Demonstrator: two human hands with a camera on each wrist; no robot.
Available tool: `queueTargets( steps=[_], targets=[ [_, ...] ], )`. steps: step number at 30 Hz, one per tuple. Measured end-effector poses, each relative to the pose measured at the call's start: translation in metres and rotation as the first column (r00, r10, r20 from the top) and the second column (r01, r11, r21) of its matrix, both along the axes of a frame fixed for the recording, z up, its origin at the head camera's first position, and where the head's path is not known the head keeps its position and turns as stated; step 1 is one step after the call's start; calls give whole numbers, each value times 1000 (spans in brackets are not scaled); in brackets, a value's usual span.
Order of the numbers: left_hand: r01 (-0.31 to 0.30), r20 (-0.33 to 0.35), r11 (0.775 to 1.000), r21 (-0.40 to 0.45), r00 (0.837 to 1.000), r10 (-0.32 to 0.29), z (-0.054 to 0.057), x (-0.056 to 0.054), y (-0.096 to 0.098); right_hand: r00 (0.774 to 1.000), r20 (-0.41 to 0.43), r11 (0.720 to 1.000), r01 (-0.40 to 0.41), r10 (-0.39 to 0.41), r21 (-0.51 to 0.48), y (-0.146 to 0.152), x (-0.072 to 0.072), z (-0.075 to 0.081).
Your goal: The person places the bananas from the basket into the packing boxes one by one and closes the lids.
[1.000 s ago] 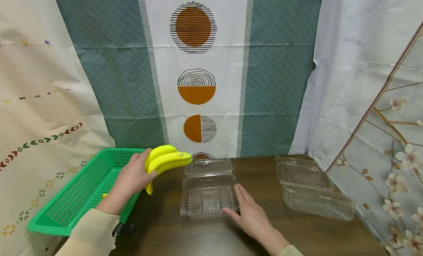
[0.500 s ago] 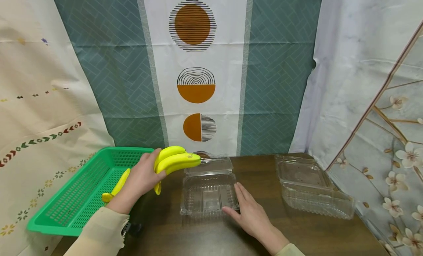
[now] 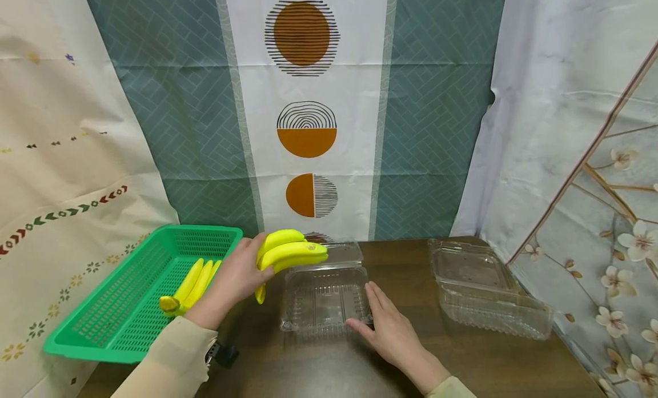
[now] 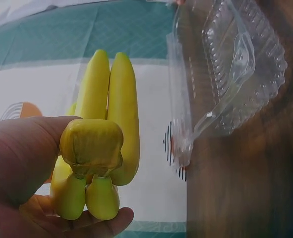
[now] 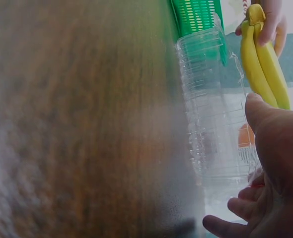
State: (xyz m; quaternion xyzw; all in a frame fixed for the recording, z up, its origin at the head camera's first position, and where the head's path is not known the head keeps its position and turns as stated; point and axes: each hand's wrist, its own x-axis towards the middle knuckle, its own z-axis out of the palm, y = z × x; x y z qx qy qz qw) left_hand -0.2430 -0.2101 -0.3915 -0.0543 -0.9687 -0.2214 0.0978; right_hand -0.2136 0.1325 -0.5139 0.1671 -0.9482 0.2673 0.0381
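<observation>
My left hand (image 3: 233, 278) grips a bunch of yellow bananas (image 3: 293, 255) by its stem end, raised above the back left part of a lidded clear plastic container (image 3: 329, 306). In the left wrist view the thumb lies beside the brown stem of the bananas (image 4: 124, 114), with fingertips showing below. The container stands with its lid (image 3: 341, 252) tipped back. At its right side is my right hand (image 3: 393, 332), fingers straight, touching the rim. The right wrist view shows that hand (image 5: 285, 163) holding nothing, beside the clear wall (image 5: 211, 114).
A green plastic basket (image 3: 97, 324) stands at the left with another banana bunch (image 3: 192, 286) inside. A second clear container (image 3: 493, 312), its lid raised, sits at the right of the brown table (image 3: 308, 375). Patterned cloths (image 3: 437, 129) hang behind and at both sides.
My left hand has carried the bananas rightward, from beside the basket to over the container's back left edge. More of the bunch in the basket now shows. The right hand has stayed put.
</observation>
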Motion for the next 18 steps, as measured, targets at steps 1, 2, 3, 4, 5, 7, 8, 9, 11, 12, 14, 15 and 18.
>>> queueTargets(
  steps=[1,2,3,4,5,7,8,9,11,12,14,15,18],
  targets=[
    [1,0,1000,-3,1000,-1,-1,0,2,1000,2,1000,1,-1,2,0,0,0],
    [1,2,1000,-7,1000,-1,-2,0,3,1000,3,1000,1,-1,2,0,0,0],
    [2,4,1000,-10,1000,-2,-2,0,5,1000,10,1000,3,-3,3,0,0,0],
    [4,5,1000,-13,1000,-4,-3,0,7,1000,17,1000,5,-6,5,0,0,0],
    [2,7,1000,-11,1000,-2,-3,0,8,1000,19,1000,5,-5,4,0,0,0],
    [9,4,1000,-3,1000,-9,-4,0,12,1000,21,1000,5,-5,3,0,0,-1],
    [14,2,1000,2,1000,-14,-4,0,13,1000,22,1000,5,-5,2,0,0,-1],
    [19,0,1000,5,1000,-19,-5,0,15,1000,23,1000,6,-6,2,0,0,-1],
    [26,-1,1000,12,1000,-26,-6,0,18,1000,25,1000,8,-8,4,0,-1,-1],
    [29,-1,1000,11,1000,-29,-7,-1,19,1000,27,1000,9,-9,5,0,-1,-1],
    [31,1,999,9,1000,-31,-9,-1,22,999,31,1000,10,-10,5,0,-1,-1],
    [31,2,999,10,1000,-31,-10,-1,23,999,33,1000,10,-11,4,0,-1,-1],
    [32,4,999,9,999,-32,-12,-3,27,999,37,1000,11,-11,3,0,-2,-1]
  ],
)
